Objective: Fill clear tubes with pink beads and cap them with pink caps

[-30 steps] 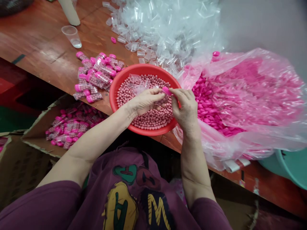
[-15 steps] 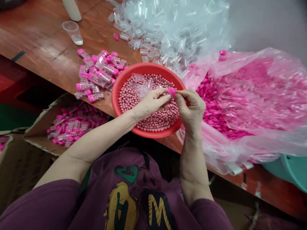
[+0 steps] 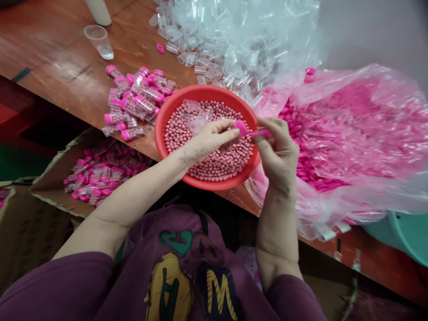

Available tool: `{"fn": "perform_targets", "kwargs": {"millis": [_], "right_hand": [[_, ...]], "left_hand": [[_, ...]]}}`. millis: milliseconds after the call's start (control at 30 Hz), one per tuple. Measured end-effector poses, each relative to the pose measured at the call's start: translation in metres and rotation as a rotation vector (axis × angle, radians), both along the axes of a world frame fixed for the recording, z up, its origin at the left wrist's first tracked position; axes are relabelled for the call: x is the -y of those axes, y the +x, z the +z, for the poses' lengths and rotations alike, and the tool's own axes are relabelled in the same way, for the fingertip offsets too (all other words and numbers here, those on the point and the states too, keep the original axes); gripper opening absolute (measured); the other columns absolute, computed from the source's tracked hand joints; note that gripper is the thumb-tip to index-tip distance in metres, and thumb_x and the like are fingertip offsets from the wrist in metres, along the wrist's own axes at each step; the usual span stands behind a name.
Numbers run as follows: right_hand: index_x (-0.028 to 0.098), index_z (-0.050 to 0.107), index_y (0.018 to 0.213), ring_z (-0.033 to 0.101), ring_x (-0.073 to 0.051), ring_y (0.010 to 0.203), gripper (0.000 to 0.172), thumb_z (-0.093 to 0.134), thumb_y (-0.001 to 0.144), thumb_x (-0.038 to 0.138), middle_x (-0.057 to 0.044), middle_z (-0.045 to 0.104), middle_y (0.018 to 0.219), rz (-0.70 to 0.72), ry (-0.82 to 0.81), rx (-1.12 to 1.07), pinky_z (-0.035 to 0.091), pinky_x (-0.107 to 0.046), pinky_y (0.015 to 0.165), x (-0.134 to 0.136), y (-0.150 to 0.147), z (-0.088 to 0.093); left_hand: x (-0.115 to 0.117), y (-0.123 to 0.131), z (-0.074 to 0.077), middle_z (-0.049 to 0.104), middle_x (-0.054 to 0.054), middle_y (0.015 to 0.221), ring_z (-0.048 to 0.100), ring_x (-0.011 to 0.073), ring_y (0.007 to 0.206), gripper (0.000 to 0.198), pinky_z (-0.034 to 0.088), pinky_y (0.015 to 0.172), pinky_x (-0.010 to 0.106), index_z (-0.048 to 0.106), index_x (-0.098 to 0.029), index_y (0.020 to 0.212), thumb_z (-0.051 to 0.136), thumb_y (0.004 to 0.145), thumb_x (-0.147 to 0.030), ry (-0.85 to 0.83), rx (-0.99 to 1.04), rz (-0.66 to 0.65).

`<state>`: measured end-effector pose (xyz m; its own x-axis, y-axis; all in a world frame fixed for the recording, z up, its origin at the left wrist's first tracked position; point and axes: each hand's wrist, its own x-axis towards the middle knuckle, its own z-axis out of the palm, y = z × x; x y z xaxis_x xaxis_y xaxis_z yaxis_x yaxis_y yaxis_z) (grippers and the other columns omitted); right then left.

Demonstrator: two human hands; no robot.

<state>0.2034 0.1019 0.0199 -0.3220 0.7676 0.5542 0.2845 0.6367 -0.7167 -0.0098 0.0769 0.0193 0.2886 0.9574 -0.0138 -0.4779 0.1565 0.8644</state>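
My left hand (image 3: 214,137) is over the red basin (image 3: 209,183), its thumb and fingers pinching a pink cap (image 3: 240,127). Whether a clear tube sits behind that cap, inside the fingers, is hidden. Just to the right, my right hand (image 3: 278,149) grips a second pink piece (image 3: 261,133), seen edge-on and looking like another cap; its tip is close to the first cap. Round pink beads (image 3: 217,167) fill the basin beneath both hands. Several clear empty tubes (image 3: 197,118) lie on the beads.
Left of the basin is a pile of capped tubes of beads (image 3: 133,100); more fill a cardboard box (image 3: 43,176) below. Clear tubes (image 3: 227,40) are heaped behind. A plastic bag of pink caps (image 3: 368,133) lies right. A clear cup (image 3: 100,42) stands far left.
My right hand has moved right and slightly down, away from the left fingers, and a second pink piece now shows in its grip. My left hand still holds its cap.
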Motion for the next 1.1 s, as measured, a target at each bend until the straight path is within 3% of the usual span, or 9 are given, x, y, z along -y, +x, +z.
{"fn": "perform_targets", "kwargs": {"millis": [100, 200, 233, 367, 433, 633, 833, 1033, 1100], "right_hand": [[0.037, 0.073, 0.143, 0.077, -0.022, 0.100, 0.040, 0.080, 0.104, 0.042, -0.005, 0.079, 0.122, -0.055, -0.044, -0.147, 0.070, -0.046, 0.096, -0.004, -0.004, -0.011], [0.028, 0.078, 0.131, 0.078, -0.028, 0.117, 0.025, 0.069, 0.109, 0.038, -0.009, 0.080, 0.123, -0.116, 0.004, 0.120, 0.067, -0.052, 0.108, 0.002, -0.013, -0.009], [0.027, 0.076, 0.134, 0.076, -0.030, 0.122, 0.030, 0.069, 0.107, 0.037, -0.011, 0.078, 0.128, -0.132, 0.042, 0.229, 0.065, -0.054, 0.111, 0.005, -0.016, -0.008], [0.016, 0.056, 0.158, 0.064, -0.043, 0.140, 0.075, 0.081, 0.091, 0.038, -0.023, 0.067, 0.149, -0.270, 0.183, 0.569, 0.054, -0.071, 0.122, 0.014, -0.032, -0.017], [0.012, 0.051, 0.158, 0.062, -0.045, 0.140, 0.077, 0.078, 0.091, 0.037, -0.026, 0.064, 0.148, -0.344, 0.215, 0.638, 0.051, -0.074, 0.122, 0.012, -0.039, -0.028], [0.015, 0.049, 0.148, 0.066, -0.039, 0.123, 0.065, 0.072, 0.091, 0.038, -0.019, 0.065, 0.129, -0.374, 0.335, 0.551, 0.057, -0.069, 0.114, 0.001, -0.045, -0.053], [0.020, 0.050, 0.141, 0.066, -0.037, 0.115, 0.062, 0.076, 0.089, 0.039, -0.015, 0.065, 0.122, -0.365, 0.372, 0.525, 0.059, -0.067, 0.108, 0.004, -0.042, -0.054], [0.020, 0.055, 0.130, 0.068, -0.033, 0.101, 0.053, 0.076, 0.085, 0.040, -0.011, 0.067, 0.110, -0.361, 0.307, 0.470, 0.060, -0.059, 0.098, 0.006, -0.044, -0.052], [0.019, 0.056, 0.132, 0.070, -0.035, 0.107, 0.056, 0.077, 0.085, 0.040, -0.015, 0.069, 0.117, -0.333, 0.223, 0.458, 0.061, -0.060, 0.100, 0.007, -0.046, -0.046]], "left_hand": [[-0.001, 0.001, 0.000, 0.061, -0.003, 0.078, 0.053, 0.0067, 0.062, 0.010, 0.040, 0.060, 0.023, 0.073, -0.015, 0.096, 0.070, 0.105, -0.012, 0.051, -0.064, -0.014], [-0.004, 0.004, -0.005, 0.062, -0.003, 0.078, 0.054, 0.0073, 0.065, 0.015, 0.042, 0.065, 0.024, 0.073, -0.015, 0.094, 0.066, 0.104, -0.006, 0.052, -0.122, 0.044], [-0.005, 0.005, -0.007, 0.063, -0.002, 0.079, 0.055, 0.0076, 0.068, 0.016, 0.043, 0.068, 0.023, 0.073, -0.014, 0.093, 0.065, 0.104, -0.005, 0.054, -0.128, 0.069], [-0.009, 0.009, -0.016, 0.065, -0.002, 0.080, 0.057, 0.0081, 0.075, 0.021, 0.044, 0.075, 0.023, 0.072, -0.014, 0.085, 0.067, 0.104, -0.007, 0.045, -0.114, 0.112], [-0.009, 0.009, -0.019, 0.063, -0.002, 0.078, 0.055, 0.0080, 0.074, 0.022, 0.044, 0.075, 0.023, 0.073, -0.014, 0.084, 0.069, 0.105, -0.011, 0.024, -0.098, 0.118], [-0.006, 0.008, -0.015, 0.063, -0.003, 0.077, 0.053, 0.0069, 0.073, 0.022, 0.043, 0.074, 0.021, 0.076, -0.013, 0.084, 0.070, 0.105, -0.008, -0.041, -0.076, 0.116], [-0.004, 0.007, -0.011, 0.069, -0.001, 0.082, 0.057, 0.0077, 0.073, 0.014, 0.046, 0.074, 0.023, 0.079, -0.012, 0.091, 0.074, 0.104, -0.011, -0.089, -0.063, 0.068], [-0.002, 0.012, -0.005, 0.068, -0.002, 0.081, 0.058, 0.0079, 0.076, 0.018, 0.049, 0.078, 0.021, 0.075, -0.013, 0.092, 0.068, 0.108, -0.008, -0.134, -0.043, 0.082], [-0.001, 0.014, -0.001, 0.067, -0.002, 0.083, 0.057, 0.0079, 0.073, 0.015, 0.049, 0.076, 0.021, 0.074, -0.014, 0.096, 0.066, 0.108, -0.009, -0.159, -0.043, 0.108]]}}
